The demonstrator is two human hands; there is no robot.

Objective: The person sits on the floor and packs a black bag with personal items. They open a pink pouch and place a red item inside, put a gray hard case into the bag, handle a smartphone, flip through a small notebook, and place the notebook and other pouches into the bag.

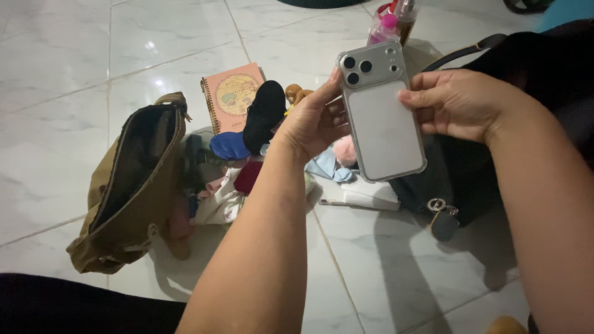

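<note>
The smartphone [383, 117] is held in a two-handed grip, back face up, just right of the frame's centre. The left hand [312, 117] closes on its left long edge: one fingertip presses near the camera block, the other fingers wrap behind the case. The right hand [461, 102] clamps the right long edge, thumb flat on the pale back panel, fingers underneath. Holding by opposite edges keeps the lenses and the back panel unobstructed and lifts the device clear of the floor [62, 154].

Below and left of the phone, loose items lie in a heap on the white tiles: a dark blue cloth [229, 145], a black fabric piece [265, 114], a pink fluffy ball [345, 150] and pale fabrics. A pink spiral notebook [230, 93] lies flat behind them. At centre left an olive pouch [133, 185] rests on its side, its zip mouth gaping. A black bag [470, 179] sits under the right forearm, a metal ring and dark fob [442, 219] hanging at its lower edge. Pink-capped bottles [393, 21] stand at the upper edge.
</note>
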